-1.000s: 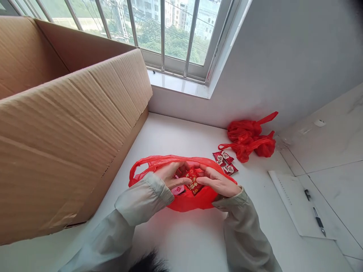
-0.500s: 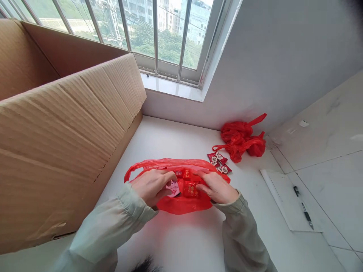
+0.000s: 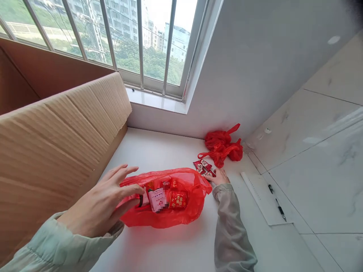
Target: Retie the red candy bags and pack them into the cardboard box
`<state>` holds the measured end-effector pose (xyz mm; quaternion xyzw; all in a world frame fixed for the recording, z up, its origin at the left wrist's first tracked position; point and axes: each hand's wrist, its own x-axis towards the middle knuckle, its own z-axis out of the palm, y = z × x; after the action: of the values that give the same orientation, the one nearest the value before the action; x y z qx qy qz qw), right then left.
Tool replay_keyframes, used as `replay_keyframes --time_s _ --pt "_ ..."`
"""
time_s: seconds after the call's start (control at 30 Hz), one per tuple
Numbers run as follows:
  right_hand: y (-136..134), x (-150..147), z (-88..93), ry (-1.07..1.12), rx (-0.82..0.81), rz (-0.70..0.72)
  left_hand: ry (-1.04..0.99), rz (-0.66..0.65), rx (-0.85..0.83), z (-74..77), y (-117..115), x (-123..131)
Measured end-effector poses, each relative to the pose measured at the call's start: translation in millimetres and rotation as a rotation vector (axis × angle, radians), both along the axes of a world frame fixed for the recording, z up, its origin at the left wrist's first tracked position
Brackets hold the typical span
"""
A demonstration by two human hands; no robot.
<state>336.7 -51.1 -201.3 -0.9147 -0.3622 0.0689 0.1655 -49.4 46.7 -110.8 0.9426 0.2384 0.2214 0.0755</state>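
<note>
A red plastic bag (image 3: 195, 204) lies spread on the white table, its mouth facing up. Inside it are several small packets, among them a pink packet (image 3: 157, 199) and a red packet with gold print (image 3: 178, 199). My left hand (image 3: 106, 196) hovers at the bag's left edge, fingers apart and holding nothing. Beyond the bag's right end, my right hand (image 3: 220, 176) reaches to the small dark red sachets (image 3: 202, 166) with white labels. Its fingers touch the nearest sachet; whether they close on it is partly hidden.
A large cardboard box (image 3: 70, 128) stands at the left, below a barred window (image 3: 147, 45). Knotted red plastic bags (image 3: 224, 145) sit against the wall. At the right lie a sheet of paper (image 3: 262, 200), a pen (image 3: 280, 209) and a pen cap (image 3: 270, 188).
My right hand has left the bag and moved right to the sachets. My left hand has drawn back to the bag's left edge, fingers spread. The camera view has turned right.
</note>
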Motion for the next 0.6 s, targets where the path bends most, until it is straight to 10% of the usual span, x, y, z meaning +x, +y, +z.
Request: replay_keyframes --time_s 0.17,0.4,0.6 --pt "-10.6 8.7 -3.2 0.111 0.106 0.086 0.229 0.034 -0.183 8.4 -2.3 -2.3" --pt "-75.7 -22.9 90.5 0.570 0.520 0.347 0.110 0.158 -0.187 15.9 -2.0 20.8" --pt "-37.3 -120.4 105.1 0.691 0.210 0.869 0.041 0.154 -0.185 10.5 -2.7 29.4"
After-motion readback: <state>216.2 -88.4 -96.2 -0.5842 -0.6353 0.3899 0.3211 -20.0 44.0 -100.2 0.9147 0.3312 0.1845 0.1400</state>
